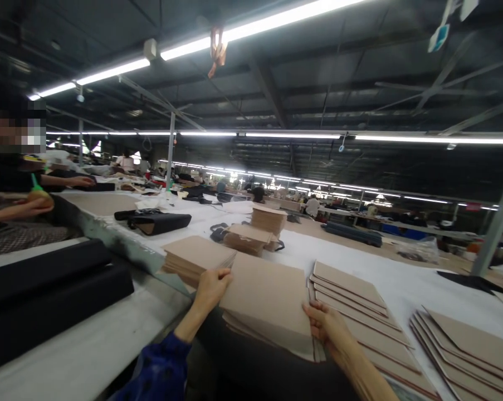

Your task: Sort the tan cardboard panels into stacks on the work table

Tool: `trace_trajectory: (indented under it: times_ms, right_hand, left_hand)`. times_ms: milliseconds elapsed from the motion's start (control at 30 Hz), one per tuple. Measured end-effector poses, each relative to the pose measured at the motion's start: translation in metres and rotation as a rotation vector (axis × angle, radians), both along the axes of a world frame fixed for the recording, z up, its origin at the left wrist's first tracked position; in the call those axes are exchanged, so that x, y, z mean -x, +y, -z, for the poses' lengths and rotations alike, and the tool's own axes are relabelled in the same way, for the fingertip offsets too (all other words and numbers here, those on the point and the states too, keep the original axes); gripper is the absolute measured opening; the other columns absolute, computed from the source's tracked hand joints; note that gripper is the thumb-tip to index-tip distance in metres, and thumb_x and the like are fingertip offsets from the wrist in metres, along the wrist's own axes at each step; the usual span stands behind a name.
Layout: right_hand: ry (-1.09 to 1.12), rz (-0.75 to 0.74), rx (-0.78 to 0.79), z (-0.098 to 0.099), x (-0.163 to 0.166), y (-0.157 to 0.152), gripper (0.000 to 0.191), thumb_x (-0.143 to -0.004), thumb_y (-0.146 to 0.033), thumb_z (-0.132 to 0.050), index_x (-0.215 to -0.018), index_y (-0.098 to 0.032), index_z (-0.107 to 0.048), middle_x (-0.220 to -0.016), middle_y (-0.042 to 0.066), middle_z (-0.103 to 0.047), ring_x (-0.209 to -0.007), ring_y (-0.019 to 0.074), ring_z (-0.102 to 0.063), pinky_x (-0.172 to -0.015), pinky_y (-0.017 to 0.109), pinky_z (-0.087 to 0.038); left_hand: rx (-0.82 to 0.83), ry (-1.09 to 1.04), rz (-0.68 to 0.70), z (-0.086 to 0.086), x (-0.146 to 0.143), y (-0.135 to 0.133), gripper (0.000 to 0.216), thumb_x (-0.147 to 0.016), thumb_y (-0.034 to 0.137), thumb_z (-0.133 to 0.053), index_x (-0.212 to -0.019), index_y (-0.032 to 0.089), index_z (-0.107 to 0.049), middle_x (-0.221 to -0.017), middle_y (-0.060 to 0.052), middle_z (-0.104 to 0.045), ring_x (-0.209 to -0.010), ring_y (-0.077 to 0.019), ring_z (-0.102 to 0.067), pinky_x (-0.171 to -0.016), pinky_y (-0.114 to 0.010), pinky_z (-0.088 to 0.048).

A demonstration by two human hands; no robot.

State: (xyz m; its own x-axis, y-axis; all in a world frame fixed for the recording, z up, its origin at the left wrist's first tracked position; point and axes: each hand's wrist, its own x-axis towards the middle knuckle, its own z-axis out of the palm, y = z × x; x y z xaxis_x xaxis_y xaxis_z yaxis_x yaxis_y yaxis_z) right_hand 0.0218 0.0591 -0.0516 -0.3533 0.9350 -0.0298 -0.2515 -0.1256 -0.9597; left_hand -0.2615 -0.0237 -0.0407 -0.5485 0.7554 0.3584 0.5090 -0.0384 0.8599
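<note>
Both my hands hold a stack of tan cardboard sheets (268, 301) just above the near edge of the white table (401, 278). My left hand (211, 287) grips the stack's left edge, fingers curled over the top. My right hand (324, 326) clasps the stack's near right corner. Right beside it, more tan sheets (351, 295) lie fanned out in an overlapping row on the table.
Another fanned row of sheets (464, 345) lies at the right. Stacks of tan sheets (196, 256) and piles (268, 220) stand further back. Black flat pieces (46, 295) lie at the left, a black case (159, 221) beyond. A person (13, 189) works at the far left.
</note>
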Motion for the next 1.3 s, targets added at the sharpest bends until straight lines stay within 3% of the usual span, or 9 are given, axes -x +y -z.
trace_trajectory:
  times_ms: [267, 533, 700, 867, 1067, 1300]
  right_hand:
    - [0.067, -0.115, 0.032, -0.009, 0.0, 0.006, 0.029, -0.057, -0.021, -0.078, -0.074, -0.02, -0.056, -0.061, 0.003, -0.069, -0.063, 0.0209, -0.069, -0.058, 0.029, -0.055]
    - [0.044, -0.017, 0.031, -0.025, -0.012, 0.006, 0.039, -0.05, -0.016, -0.081, -0.076, -0.02, -0.053, -0.064, 0.001, -0.07, -0.06, 0.017, -0.067, -0.058, 0.026, -0.055]
    - [-0.128, 0.007, 0.002, -0.008, -0.02, 0.005, 0.039, -0.052, -0.021, -0.079, -0.078, -0.021, -0.05, -0.069, 0.001, -0.069, -0.064, 0.0171, -0.068, -0.063, 0.028, -0.056]
    - [-0.221, -0.011, -0.04, 0.002, -0.021, 0.007, 0.04, -0.058, -0.025, -0.077, -0.083, -0.023, -0.046, -0.072, -0.001, -0.067, -0.064, 0.0149, -0.067, -0.065, 0.027, -0.055]
    - [-0.315, -0.009, -0.113, 0.009, -0.021, 0.019, 0.039, -0.059, -0.028, -0.076, -0.084, -0.022, -0.047, -0.064, -0.003, -0.062, -0.059, 0.0145, -0.064, -0.058, 0.027, -0.052]
    - [-0.455, 0.063, -0.243, 0.018, -0.015, 0.03, 0.036, -0.055, -0.035, -0.07, -0.081, -0.021, -0.05, -0.054, -0.006, -0.054, -0.049, 0.0102, -0.053, -0.049, 0.023, -0.041]
  left_hand:
    - [-0.045, -0.245, 0.1, 0.013, -0.007, 0.02, 0.034, -0.064, 0.026, -0.061, -0.093, 0.009, -0.071, -0.061, -0.002, -0.07, -0.051, -0.0133, -0.057, -0.05, -0.023, -0.043]
    - [-0.056, -0.365, 0.144, 0.009, -0.013, -0.004, 0.042, -0.065, 0.029, -0.063, -0.101, 0.008, -0.068, -0.084, -0.007, -0.073, -0.068, -0.0161, -0.064, -0.062, -0.025, -0.051]
    - [0.011, -0.282, 0.174, 0.026, -0.011, -0.001, 0.024, -0.057, 0.022, -0.067, -0.077, 0.01, -0.073, -0.06, -0.002, -0.069, -0.059, -0.0168, -0.062, -0.057, -0.024, -0.048]
    - [0.04, -0.207, 0.117, 0.034, -0.009, 0.003, 0.026, -0.06, 0.021, -0.063, -0.082, 0.009, -0.071, -0.06, -0.001, -0.067, -0.058, -0.0143, -0.059, -0.056, -0.023, -0.045]
    - [0.073, -0.07, 0.091, 0.031, -0.008, 0.001, 0.048, -0.06, 0.015, -0.061, -0.107, 0.01, -0.06, -0.053, 0.005, -0.058, -0.054, -0.0116, -0.055, -0.055, -0.021, -0.043]
    - [0.206, 0.129, 0.072, 0.014, -0.013, -0.004, 0.031, -0.062, 0.014, -0.059, -0.09, 0.014, -0.073, -0.064, -0.003, -0.068, -0.064, -0.0156, -0.061, -0.064, -0.024, -0.045]
